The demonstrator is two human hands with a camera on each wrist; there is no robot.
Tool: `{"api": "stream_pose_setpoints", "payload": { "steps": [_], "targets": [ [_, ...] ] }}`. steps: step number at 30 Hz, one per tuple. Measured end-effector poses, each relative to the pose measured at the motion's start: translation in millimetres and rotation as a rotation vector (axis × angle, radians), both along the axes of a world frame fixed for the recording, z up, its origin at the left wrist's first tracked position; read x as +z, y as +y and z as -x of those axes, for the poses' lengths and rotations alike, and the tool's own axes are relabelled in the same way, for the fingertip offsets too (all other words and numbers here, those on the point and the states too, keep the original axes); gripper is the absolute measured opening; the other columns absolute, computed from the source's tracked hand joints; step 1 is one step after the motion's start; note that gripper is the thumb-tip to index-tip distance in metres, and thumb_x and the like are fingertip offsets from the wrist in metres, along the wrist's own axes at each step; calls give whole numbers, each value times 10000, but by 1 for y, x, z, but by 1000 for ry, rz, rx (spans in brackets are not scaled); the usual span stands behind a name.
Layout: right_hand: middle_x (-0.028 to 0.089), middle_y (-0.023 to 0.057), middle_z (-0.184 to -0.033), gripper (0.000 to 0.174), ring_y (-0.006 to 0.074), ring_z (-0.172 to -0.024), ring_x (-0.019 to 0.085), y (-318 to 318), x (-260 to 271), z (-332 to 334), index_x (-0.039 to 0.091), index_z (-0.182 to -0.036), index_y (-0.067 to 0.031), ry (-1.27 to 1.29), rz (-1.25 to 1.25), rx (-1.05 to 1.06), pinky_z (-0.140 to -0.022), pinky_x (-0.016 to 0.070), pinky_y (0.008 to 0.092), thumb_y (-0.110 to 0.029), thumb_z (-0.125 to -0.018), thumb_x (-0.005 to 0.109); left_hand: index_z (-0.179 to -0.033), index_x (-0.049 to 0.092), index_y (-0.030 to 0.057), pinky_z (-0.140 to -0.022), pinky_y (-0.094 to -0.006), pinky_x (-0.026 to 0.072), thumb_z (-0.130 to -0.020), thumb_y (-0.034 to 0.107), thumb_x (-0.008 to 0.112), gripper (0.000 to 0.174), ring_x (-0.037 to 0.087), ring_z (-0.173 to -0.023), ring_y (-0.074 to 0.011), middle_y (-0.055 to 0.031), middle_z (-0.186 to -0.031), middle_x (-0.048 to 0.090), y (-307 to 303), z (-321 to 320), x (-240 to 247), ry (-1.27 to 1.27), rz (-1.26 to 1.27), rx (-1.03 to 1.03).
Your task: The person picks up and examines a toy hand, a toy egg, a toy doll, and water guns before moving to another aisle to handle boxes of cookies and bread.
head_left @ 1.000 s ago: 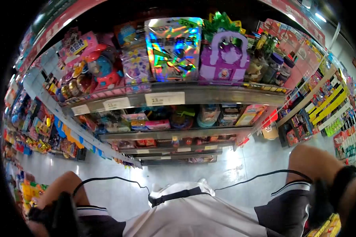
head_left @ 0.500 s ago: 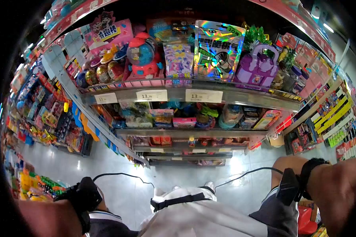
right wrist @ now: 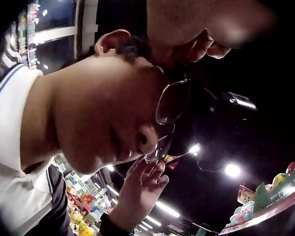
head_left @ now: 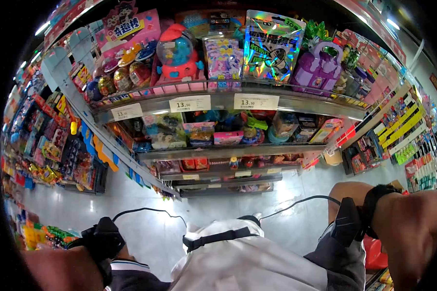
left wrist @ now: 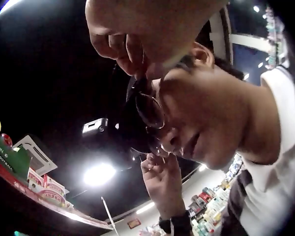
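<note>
Two hands up at the head, one on each side of a pair of glasses (left wrist: pixel 151 112), with a toy shelf right in front. Left hand (left wrist: pixel 142 29) is by the near temple in the left wrist view, fingers curled in, but honestly can't tell if its grip is clamped on anything. Right hand (left wrist: pixel 164 184) has bent fingers right up against the rim on the far side, and can't tell whether that grip is pinching it or just touching. Glasses sit on the face between the two hands. A small boxy device (left wrist: pixel 95 127) shows near them against the dark. Head view gets the forearms with black wrist gadgets (head_left: pixel 348 225), plus the top shelf (head_left: pixel 222 100): red and blue gumball toy (head_left: pixel 177 53), then a purple-and-white packet (head_left: pixel 223 60), a shiny silver pouch (head_left: pixel 274 48) standing upright, and a purple bag-shaped thing (head_left: pixel 318 70) just beside it, with 13.50 price tags (head_left: pixel 256 102) along the edge
</note>
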State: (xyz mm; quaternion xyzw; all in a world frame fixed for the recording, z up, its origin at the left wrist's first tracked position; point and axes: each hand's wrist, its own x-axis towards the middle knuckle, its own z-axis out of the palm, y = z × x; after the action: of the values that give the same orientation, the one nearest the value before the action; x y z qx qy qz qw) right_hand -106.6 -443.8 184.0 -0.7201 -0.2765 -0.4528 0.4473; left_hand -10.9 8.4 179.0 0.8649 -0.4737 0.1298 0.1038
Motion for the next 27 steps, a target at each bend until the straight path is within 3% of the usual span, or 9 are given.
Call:
{"api": "stream_pose_setpoints", "payload": {
  "steps": [5, 8, 11, 12, 13, 14, 16, 21, 27],
  "targets": [
    [691, 93, -1044, 176, 151, -882, 668, 13, 1, -11, 683, -1068, 12, -11, -35, -25, -773, 545, 297, -39, -900, 671, -1166, 628, 39, -889, -462, 430, -961, 327, 548, 362, 518, -1063, -310, -163, -1190, 565, 7, 10, 12, -150, 102, 30],
    [690, 92, -1050, 175, 146, -886, 666, 24, 3, -33, 682, -1068, 13, 18, -73, -83, -775, 544, 295, -39, -901, 670, -1156, 635, 34, -882, -454, 435, -962, 322, 549, 358, 524, -1053, -306, -163, -1179, 572, -38, 0, 4, -255, 480, 32],
    [688, 91, -1055, 175, 142, -890, 665, 30, 7, -82, 680, -1069, 13, 49, 54, -197, -778, 543, 294, -39, -903, 669, -971, 697, -27, -742, -361, 491, -833, 124, 678, 205, 653, -834, -239, -148, -973, 706, -144, -59, -37, -290, 950, -278],
    [688, 91, -1057, 175, 141, -891, 664, 31, 8, -108, 679, -1070, 13, 22, 170, -235, -779, 542, 293, -39, -903, 669, -1018, 719, 28, -888, -379, 503, -881, 89, 656, 163, 664, -998, -263, -140, -1048, 714, -158, -66, -45, -209, 815, -68],
    [701, 112, -903, 161, 214, -813, 705, 27, 6, -144, 685, -1006, -22, -99, 385, -291, -718, 545, 319, -96, -867, 718, -1002, 709, 29, -845, -383, 503, -841, 66, 679, 168, 660, -954, -276, -122, -1039, 710, -175, -85, -56, -288, 755, -80],
    [693, 161, -933, 189, 310, -853, 693, 23, -3, -173, 676, -1013, -4, -78, 446, -247, -746, 545, 363, -118, -867, 715, -986, 699, 30, -803, -386, 503, -801, 44, 702, 185, 656, -911, -290, -105, -1030, 706, -190, -104, -67, -369, 693, -94],
    [678, 189, -1000, 261, 384, -945, 645, 14, -16, -214, 661, -1078, -5, -29, 646, -294, -817, 525, 464, -181, -885, 652, -1074, 694, 49, -874, -414, 502, -858, 85, 678, 219, 643, -993, -311, -117, -1094, 689, -209, -116, -81, -300, 558, -32],
    [674, 173, -1168, 356, 381, -1053, 633, 8, -24, -273, 655, -1198, -25, 112, 864, -388, -909, 531, 444, -139, -861, 660, -1148, 652, 74, -868, -417, 477, -845, 108, 690, 307, 612, -1028, -279, -79, -1116, 650, -238, -140, -109, -337, 493, 61],
    [647, 188, -1186, 392, 388, -1113, 601, 14, -18, -294, 632, -1244, -58, 173, 988, -398, -976, 498, 455, -179, -872, 652, -1126, 649, 80, -898, -410, 435, -847, 171, 696, 297, 589, -1039, -268, -76, -1095, 633, -249, -145, -102, -427, 553, 99]
  ]
}}
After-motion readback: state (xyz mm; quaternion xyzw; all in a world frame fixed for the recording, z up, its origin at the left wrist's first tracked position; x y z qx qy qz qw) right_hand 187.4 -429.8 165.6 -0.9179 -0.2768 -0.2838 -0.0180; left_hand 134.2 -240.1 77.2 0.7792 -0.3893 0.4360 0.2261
